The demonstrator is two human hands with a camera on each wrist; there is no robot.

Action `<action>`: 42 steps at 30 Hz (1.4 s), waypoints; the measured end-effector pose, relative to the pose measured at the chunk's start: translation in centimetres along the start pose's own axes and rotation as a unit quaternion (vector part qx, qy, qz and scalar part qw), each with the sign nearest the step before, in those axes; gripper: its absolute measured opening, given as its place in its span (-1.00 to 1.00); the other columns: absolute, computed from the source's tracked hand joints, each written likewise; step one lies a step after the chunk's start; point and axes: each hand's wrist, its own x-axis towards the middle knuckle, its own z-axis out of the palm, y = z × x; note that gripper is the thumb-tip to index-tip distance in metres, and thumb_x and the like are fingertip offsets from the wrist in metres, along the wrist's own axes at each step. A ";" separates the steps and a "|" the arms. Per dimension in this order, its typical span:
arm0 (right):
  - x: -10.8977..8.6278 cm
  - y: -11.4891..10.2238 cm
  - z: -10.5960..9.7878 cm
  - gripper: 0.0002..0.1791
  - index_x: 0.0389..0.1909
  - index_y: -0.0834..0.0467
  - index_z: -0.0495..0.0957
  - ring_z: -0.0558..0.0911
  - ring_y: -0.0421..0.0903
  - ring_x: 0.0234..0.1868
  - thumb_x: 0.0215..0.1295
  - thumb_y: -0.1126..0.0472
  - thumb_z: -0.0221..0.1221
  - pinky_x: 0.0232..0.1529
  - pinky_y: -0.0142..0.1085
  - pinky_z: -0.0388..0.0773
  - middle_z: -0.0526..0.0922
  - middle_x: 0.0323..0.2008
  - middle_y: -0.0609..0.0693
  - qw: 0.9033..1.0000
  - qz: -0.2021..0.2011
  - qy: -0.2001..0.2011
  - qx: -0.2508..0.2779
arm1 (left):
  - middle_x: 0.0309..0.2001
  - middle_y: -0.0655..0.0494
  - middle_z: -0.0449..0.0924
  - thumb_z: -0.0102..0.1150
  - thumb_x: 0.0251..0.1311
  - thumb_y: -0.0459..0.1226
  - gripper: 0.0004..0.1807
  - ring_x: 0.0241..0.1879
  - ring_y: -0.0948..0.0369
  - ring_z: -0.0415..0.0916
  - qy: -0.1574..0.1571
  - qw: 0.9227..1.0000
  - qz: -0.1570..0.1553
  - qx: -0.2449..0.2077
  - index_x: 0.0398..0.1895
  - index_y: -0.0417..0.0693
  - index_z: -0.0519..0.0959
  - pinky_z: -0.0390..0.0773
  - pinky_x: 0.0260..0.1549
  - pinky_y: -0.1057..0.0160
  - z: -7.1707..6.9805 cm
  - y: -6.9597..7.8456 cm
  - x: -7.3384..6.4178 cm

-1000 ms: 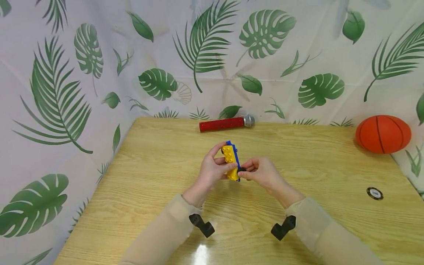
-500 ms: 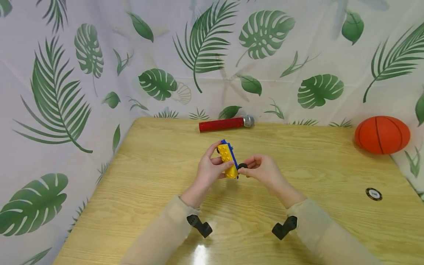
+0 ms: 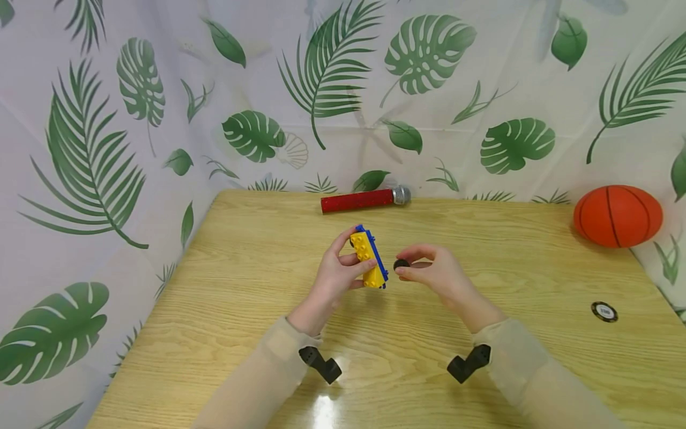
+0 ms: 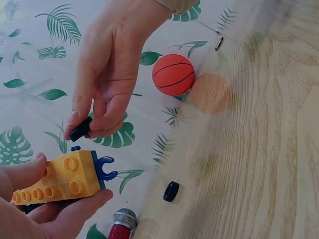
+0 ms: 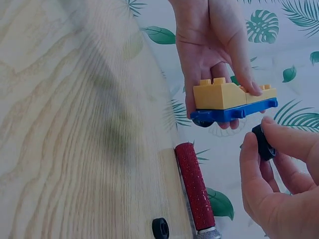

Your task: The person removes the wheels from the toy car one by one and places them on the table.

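My left hand grips a toy brick car with a yellow studded body and a blue base, held above the table. In the right wrist view a black wheel sits under one end of that base. To the right of the car, my right hand pinches a small black wheel between thumb and fingers. A gap separates this wheel from the car. Another black wheel stands on the table in the left wrist view; the head view does not show it.
A red-handled toy microphone lies along the back of the wooden table. An orange toy basketball rests at the back right corner, with a round black-and-white chip in front of it. Leaf-printed cloth hangs behind.
My right hand has moved the pinched wheel from against the car's blue side out to the right, leaving a gap. My left hand has shifted slightly left with the car.
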 end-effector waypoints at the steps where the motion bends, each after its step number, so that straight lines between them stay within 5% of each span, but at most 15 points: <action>1: 0.0 0.1 -0.1 -0.56 0.13 0.35 0.52 0.68 -0.14 -0.14 0.28 0.26 0.31 0.07 -0.19 0.64 0.57 0.02 0.17 1.000 -0.001 -0.001 -0.006 | 0.10 -0.23 0.64 0.24 0.24 -0.46 -0.19 0.03 -0.06 0.66 -0.001 1.000 0.000 -0.001 0.46 0.39 0.25 0.71 -0.17 -0.01 0.0 0.0 0.0; 5: -0.1 0.2 -0.6 -0.52 0.17 0.32 0.50 0.64 -0.14 -0.07 0.26 0.28 0.32 0.09 -0.27 0.59 0.55 0.10 0.18 1.000 -0.002 0.000 -0.014 | 0.10 -0.23 0.64 0.24 0.24 -0.47 -0.18 0.03 -0.06 0.65 -0.003 1.000 -0.004 -0.006 0.46 0.39 0.24 0.71 -0.16 -0.02 -0.1 -0.1 0.2; 14: 0.2 0.8 -2.1 -0.51 0.19 0.41 0.46 0.66 -0.33 -0.18 0.24 0.41 0.29 -0.04 -0.49 0.58 0.56 -0.06 0.09 1.000 -0.017 0.012 0.004 | 0.10 -0.22 0.64 0.24 0.24 -0.48 -0.17 0.02 -0.05 0.66 -0.007 1.000 -0.011 -0.013 0.48 0.38 0.23 0.70 -0.15 -0.04 -0.2 0.1 0.3; 42: 2.5 5.2 -5.9 -0.42 0.27 0.40 0.42 0.56 -0.32 -0.25 0.23 0.39 0.30 -0.18 -0.46 0.64 0.53 -0.09 0.15 0.996 0.039 0.062 -0.050 | 0.13 -0.23 0.62 0.22 0.26 -0.47 -0.17 0.05 -0.07 0.64 -0.011 1.000 -0.016 -0.020 0.49 0.36 0.20 0.68 -0.10 -0.06 -0.4 0.2 0.2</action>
